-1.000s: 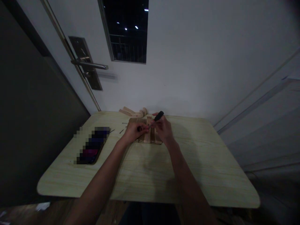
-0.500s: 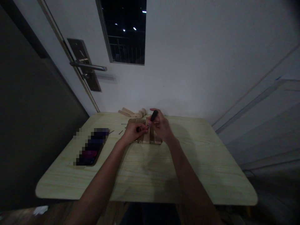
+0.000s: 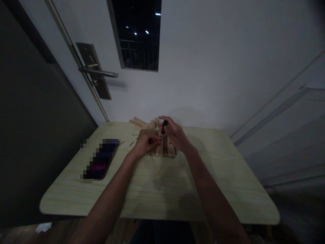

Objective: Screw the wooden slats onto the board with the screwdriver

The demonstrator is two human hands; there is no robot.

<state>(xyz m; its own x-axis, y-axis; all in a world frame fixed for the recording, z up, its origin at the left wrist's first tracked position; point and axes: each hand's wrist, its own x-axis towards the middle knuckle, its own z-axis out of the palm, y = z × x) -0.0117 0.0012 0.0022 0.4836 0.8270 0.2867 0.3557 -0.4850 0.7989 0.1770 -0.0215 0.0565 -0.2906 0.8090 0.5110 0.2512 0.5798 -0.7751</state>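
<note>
Nearest is the table (image 3: 157,189), a pale top with wavy wood-grain streaks and rounded corners, its near edge below both hands. The left hand (image 3: 146,143) rests at the wooden board (image 3: 159,150), fingers bent together near the tip of the tool; whether they pinch something small cannot be told. The board lies flat under and between the hands, a rectangle banded in light and brown wood, with a dark round spot near the right hand (image 3: 179,137). That hand grips the tool's black handle (image 3: 165,126), a stubby cylinder, with its upper fingers stretched out over the top.

Left of the left hand lies a slab-shaped phone (image 3: 100,161) with rounded corners, its screen masked by pixel blocks so nothing there can be read. Thin grey fasteners (image 3: 131,143) are scattered between it and that hand. Just beyond both hands sit pale wooden pieces (image 3: 144,124), flat bars and rounded ends. Farther off, up and left of the hands, are a shiny metal door handle (image 3: 99,72) and a dark window (image 3: 139,37).

Compared with a second ago, the black handle, which leaned right, stands nearly upright; the left hand has hardly moved.
</note>
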